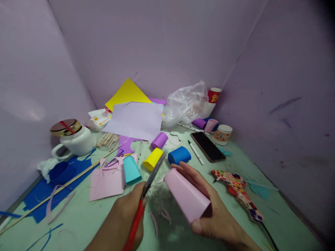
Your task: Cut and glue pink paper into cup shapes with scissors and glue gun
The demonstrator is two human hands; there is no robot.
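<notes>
My left hand [128,202] is closed around a pair of red-handled scissors [153,176], whose dark blades point up and away from me. In my right hand [214,209] is a pink paper tube [187,195], tilted, with its wider open end toward me. A thin sliver of pink paper sticks out at the tube's far end, near the blades but apart from them. Just beyond lie a yellow paper tube [152,159], a blue paper tube [179,155], a purple paper tube [159,140] and a turquoise paper tube [132,169].
Pink offcuts [165,215] lie below the blades. A floral glue gun [239,193] and a phone [208,146] are on the right, with a marker [195,152] beside the phone. A white lidded mug [78,141] and a long stick [65,184] are left. Paper sheets [136,118] and a plastic bag [183,104] are behind.
</notes>
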